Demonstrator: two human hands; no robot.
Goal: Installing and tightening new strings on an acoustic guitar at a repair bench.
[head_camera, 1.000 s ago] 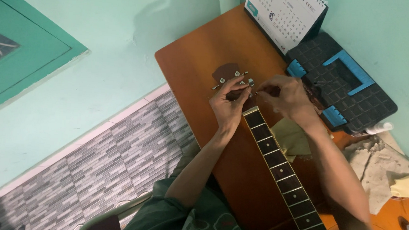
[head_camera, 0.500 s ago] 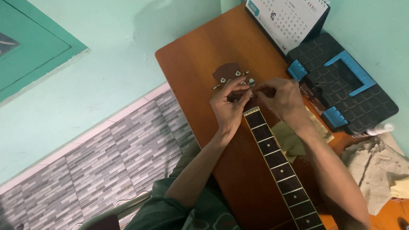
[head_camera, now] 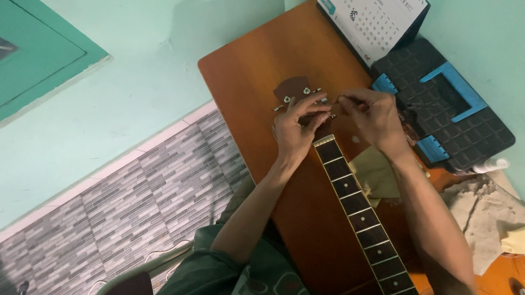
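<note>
Both hands at the headstock of a small stringed instrument

Now the brown headstock [head_camera: 293,90] of a guitar-like instrument lies on the orange-brown wooden tabletop [head_camera: 249,57], with its dark fretted neck [head_camera: 363,215] running down toward the person. The left hand [head_camera: 293,131] rests over the headstock where it meets the neck, its fingers curled around the wood and clenched on it. The right hand [head_camera: 375,117] sits just beside it, on the far side of the headstock, thumb and fingertips pinched together near the silver tuning pegs [head_camera: 318,92]; what the grip pinches is too small to tell. A folded yellowish cloth [head_camera: 376,174] lies under the right wrist, beside the neck. Beyond the hands a black case with blue latches [head_camera: 450,109] sits against the wall, and a desk calendar [head_camera: 371,15] stands near it. Crumpled pale rags [head_camera: 486,216] lie to the right.
</note>
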